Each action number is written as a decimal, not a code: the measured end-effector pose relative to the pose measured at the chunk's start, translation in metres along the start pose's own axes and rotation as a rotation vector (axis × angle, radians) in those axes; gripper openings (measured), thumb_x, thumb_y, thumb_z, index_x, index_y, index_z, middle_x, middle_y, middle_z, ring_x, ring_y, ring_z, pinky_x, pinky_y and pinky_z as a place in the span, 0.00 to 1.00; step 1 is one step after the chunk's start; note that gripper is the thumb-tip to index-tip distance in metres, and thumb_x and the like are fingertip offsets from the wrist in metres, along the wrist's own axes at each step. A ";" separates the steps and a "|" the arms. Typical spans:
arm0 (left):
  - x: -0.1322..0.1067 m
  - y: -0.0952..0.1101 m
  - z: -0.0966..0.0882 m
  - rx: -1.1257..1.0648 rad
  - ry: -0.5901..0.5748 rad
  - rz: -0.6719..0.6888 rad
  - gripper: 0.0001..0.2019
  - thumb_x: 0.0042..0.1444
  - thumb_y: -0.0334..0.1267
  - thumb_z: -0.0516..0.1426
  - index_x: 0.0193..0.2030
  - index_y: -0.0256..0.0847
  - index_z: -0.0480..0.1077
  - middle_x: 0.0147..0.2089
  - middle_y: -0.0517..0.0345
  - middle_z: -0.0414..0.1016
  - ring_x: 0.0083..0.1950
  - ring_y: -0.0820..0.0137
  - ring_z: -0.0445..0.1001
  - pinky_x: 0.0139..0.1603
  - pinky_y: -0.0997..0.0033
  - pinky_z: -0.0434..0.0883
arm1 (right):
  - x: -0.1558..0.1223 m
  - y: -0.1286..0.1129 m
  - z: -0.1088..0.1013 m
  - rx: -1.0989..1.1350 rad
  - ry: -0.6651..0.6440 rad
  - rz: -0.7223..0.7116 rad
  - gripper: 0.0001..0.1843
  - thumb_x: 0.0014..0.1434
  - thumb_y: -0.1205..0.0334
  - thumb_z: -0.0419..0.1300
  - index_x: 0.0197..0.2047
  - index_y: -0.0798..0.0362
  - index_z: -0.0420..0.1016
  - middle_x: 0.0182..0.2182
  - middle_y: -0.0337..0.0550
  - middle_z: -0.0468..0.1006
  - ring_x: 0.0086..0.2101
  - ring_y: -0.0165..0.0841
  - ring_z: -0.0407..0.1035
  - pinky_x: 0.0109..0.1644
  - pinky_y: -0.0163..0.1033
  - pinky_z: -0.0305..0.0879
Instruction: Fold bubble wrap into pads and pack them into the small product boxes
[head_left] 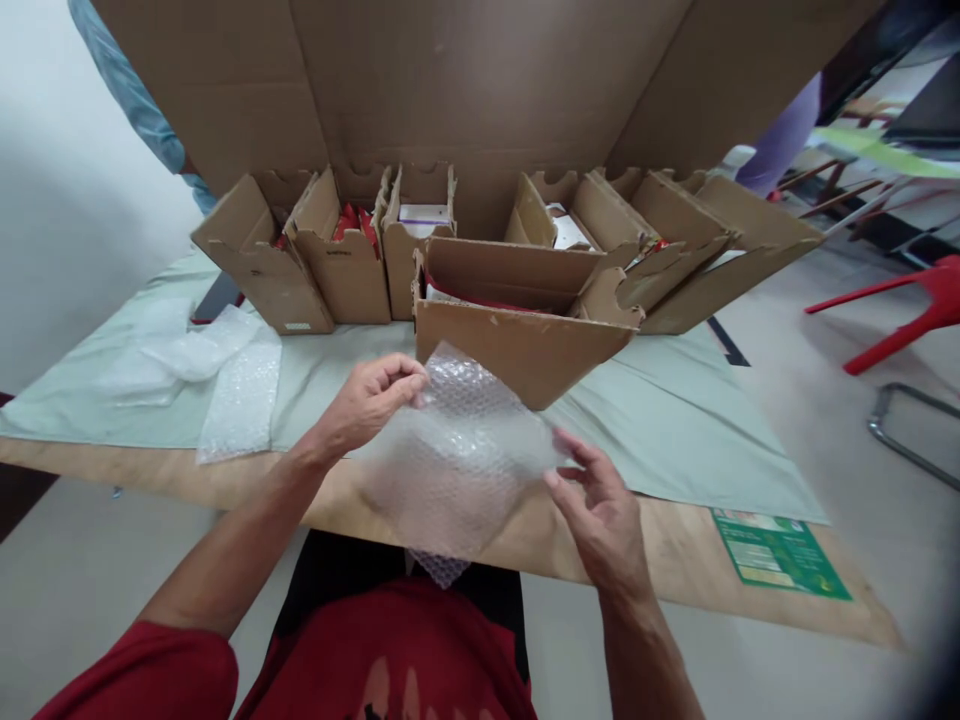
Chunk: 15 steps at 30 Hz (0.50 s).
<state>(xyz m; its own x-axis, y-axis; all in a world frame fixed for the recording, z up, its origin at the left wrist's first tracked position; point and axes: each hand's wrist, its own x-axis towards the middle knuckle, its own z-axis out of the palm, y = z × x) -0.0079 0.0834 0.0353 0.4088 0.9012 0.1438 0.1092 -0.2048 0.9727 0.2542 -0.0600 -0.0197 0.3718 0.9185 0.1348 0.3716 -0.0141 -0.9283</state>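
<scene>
A clear sheet of bubble wrap [465,450] hangs tilted between my hands, above the front edge of the table. My left hand [379,395] pinches its upper left edge between thumb and fingers. At the right corner, my right hand [596,500] has its thumb and fingers closed on the sheet, a little blurred. The sheet's lower corner droops past the table edge in front of my red shirt. Just behind it stands an open cardboard box [517,350], set at an angle, with something red and white inside.
Several upright cardboard bins [345,265] line the back, some holding red or white packets, before a tall cardboard panel [480,90]. More bubble wrap [244,390] lies at left on the pale green cloth [675,430]. A green printed card [780,555] lies front right. People stand behind the panel.
</scene>
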 end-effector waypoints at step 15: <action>-0.014 0.004 0.009 0.124 -0.370 -0.048 0.12 0.55 0.46 0.65 0.41 0.41 0.76 0.41 0.56 0.79 0.43 0.66 0.75 0.46 0.67 0.72 | 0.062 -0.014 0.030 0.270 -0.347 -0.037 0.15 0.55 0.45 0.69 0.30 0.49 0.81 0.29 0.40 0.81 0.32 0.35 0.73 0.41 0.40 0.70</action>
<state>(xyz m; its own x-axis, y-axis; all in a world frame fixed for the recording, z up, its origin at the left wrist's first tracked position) -0.0055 0.0663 0.0357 0.6974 0.7167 0.0010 0.2358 -0.2307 0.9440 0.2465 0.0091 -0.0087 0.0371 0.9954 0.0879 0.1261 0.0826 -0.9886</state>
